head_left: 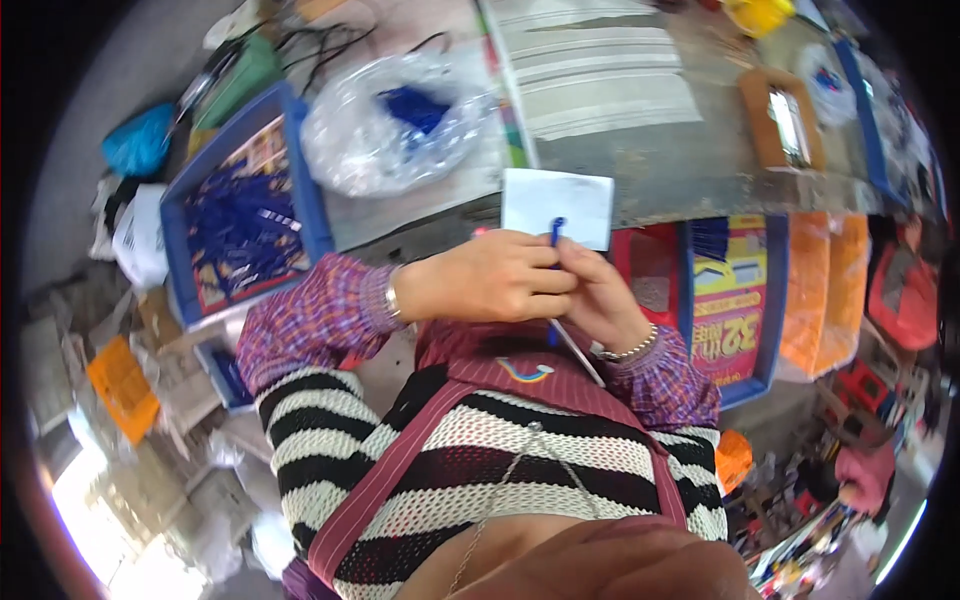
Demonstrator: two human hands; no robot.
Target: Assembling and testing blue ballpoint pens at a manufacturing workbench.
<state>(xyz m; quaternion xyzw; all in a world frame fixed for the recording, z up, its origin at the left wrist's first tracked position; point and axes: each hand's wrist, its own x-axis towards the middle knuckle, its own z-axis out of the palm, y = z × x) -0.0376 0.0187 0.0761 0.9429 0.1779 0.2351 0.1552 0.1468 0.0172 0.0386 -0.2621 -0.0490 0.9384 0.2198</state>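
Observation:
My left hand (490,280) and my right hand (605,300) meet in front of my chest, both with curled fingers. Between them stands a slim blue pen-like stick (557,232), its top poking up past the fingers and its lower end showing beneath. Both hands close on it, though the fingers hide its middle. A thin pale rod (580,355) slants below my right palm; whether it is held, I cannot tell. Just beyond the fingers, a square white sheet (590,195) lies across the table's near edge.
A blue tray (318,215) of many blue pieces stands at left, beside a clear plastic bag (345,140) with blue parts. On the right are a blue-rimmed tray (768,340), an orange basket (825,290) and a small cardboard box (760,125). People sit far right.

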